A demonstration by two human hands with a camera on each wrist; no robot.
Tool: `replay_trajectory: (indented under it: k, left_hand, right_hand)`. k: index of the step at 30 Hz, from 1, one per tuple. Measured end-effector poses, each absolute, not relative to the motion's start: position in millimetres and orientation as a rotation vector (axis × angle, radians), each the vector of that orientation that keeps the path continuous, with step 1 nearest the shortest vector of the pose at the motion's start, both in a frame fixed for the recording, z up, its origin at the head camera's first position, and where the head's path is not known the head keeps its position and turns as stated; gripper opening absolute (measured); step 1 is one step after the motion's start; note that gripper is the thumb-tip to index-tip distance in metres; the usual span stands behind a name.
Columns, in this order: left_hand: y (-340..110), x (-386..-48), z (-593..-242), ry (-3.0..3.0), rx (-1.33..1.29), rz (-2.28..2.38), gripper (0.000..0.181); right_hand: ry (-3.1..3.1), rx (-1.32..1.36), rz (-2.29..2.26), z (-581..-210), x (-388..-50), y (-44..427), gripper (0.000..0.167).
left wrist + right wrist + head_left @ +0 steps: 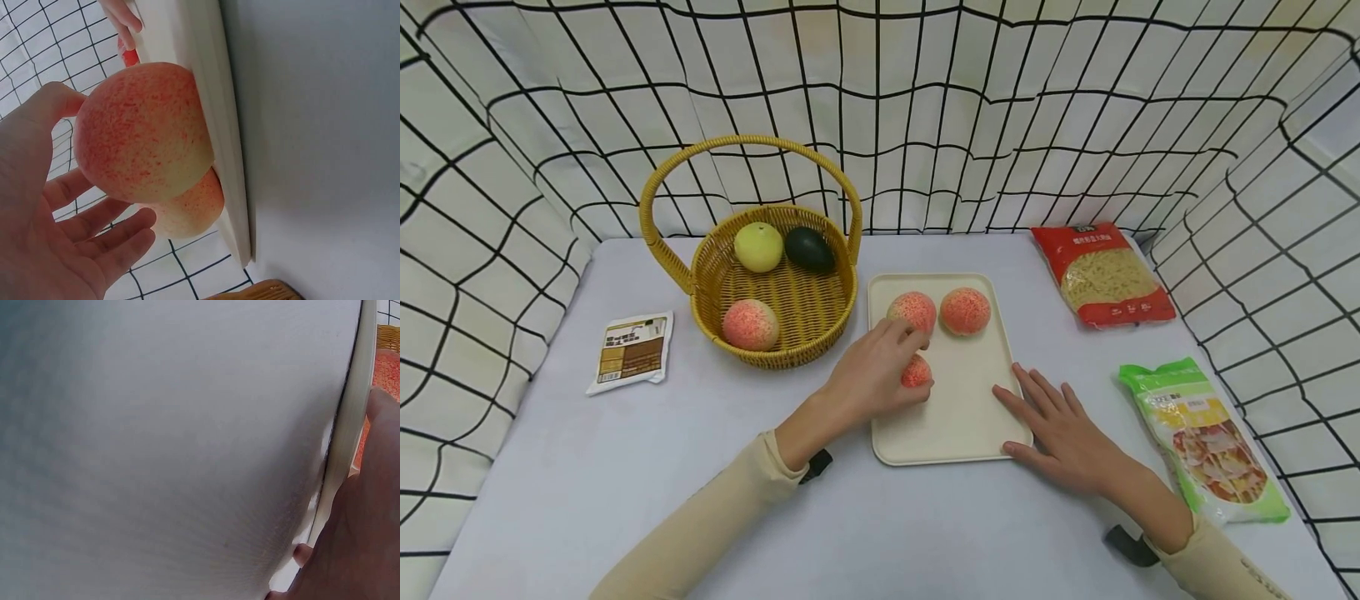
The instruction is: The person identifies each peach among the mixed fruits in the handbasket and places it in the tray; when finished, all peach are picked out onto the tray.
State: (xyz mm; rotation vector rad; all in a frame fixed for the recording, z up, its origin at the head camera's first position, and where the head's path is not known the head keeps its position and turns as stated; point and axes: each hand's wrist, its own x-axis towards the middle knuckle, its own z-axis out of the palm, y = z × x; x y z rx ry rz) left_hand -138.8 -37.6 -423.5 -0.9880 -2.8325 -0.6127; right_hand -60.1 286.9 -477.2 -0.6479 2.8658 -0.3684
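Observation:
A pink speckled peach point(916, 372) lies at the left side of a cream rectangular tray point(964, 421). My left hand point(880, 371) has its thumb and fingers curved round this peach; the left wrist view shows the thumb at one side of the peach point(144, 131) and fingers at the other. Two more peaches, one point(917, 310) just beyond that hand and another point(966, 311) to its right, sit at the tray's far end. My right hand point(1063, 433) rests with spread, straight fingers on the tray's right edge.
Left of the tray stands a yellow wicker basket point(775, 360) with a tall handle, holding a peach, a yellow-green fruit and a dark avocado. A small brown-white packet point(632, 350) lies farther left. At right are a red pasta bag point(1105, 275) and a green bag point(1210, 446). Black netting surrounds the table.

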Motion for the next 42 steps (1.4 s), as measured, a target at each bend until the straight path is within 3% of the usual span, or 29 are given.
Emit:
replay_trajectory:
  k: [18,42]
  left_hand:
    - [-57.8,-144.3,-401.9,-2.851,-0.816,-0.601,0.044]
    - [-125.9,-162.6,-384.0,-2.790,-0.522,-0.651,0.044]
  right_hand:
    - [2.864,-0.662,-0.360,-477.0,-59.2,286.8,0.079]
    - [2.851,-0.640,-0.359,-477.2,-59.1,287.8,0.080]
